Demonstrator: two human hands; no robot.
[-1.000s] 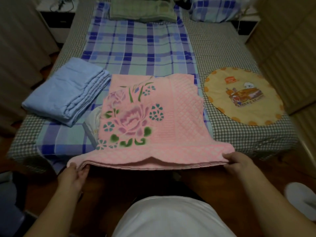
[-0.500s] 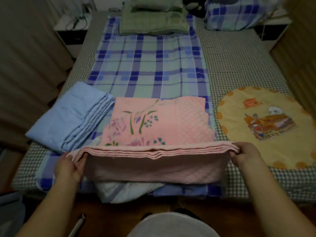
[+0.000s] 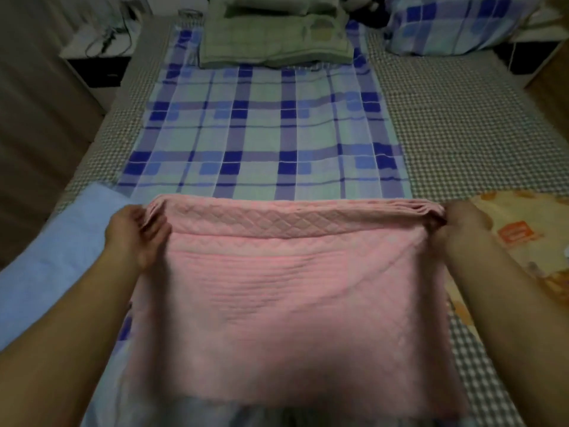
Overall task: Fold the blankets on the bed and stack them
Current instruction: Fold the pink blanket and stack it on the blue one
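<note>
Change: since the earlier frames the near edge of the pink blanket [image 3: 292, 291] had been carried up and away from the person, over the flowered face, so that only the quilted back showed and the layered edge lay at the far side between the two hands.
Left hand [image 3: 135, 235]: it pinched the left corner of that layered edge, fingers curled round the stacked plies.
Right hand [image 3: 462, 224]: it gripped the right corner, though blur hid how the fingers lay.
Pink blanket, place: it lay spread on the bed [image 3: 462, 143] between the forearms, reaching from the hands back toward the person's body.
Beside the left hand: the folded blue blanket [image 3: 52, 266] lay just outside the wrist, touching or nearly touching the pink one; which, I could not tell.
Beside the right hand: a round yellow cushion [image 3: 523, 241] lay just outside it.
Beyond the hands: a checked blue sheet [image 3: 261, 134], then a green folded blanket [image 3: 277, 41] at the head of the bed.
Handling: the pink blanket looked soft, limp and light, thick with several plies, likely to sag in the middle and slide out of line.
Where to hold: the two corners, all plies pinched together, seemed the best grip.
Judged step: laying the fold down and smoothing it.
</note>
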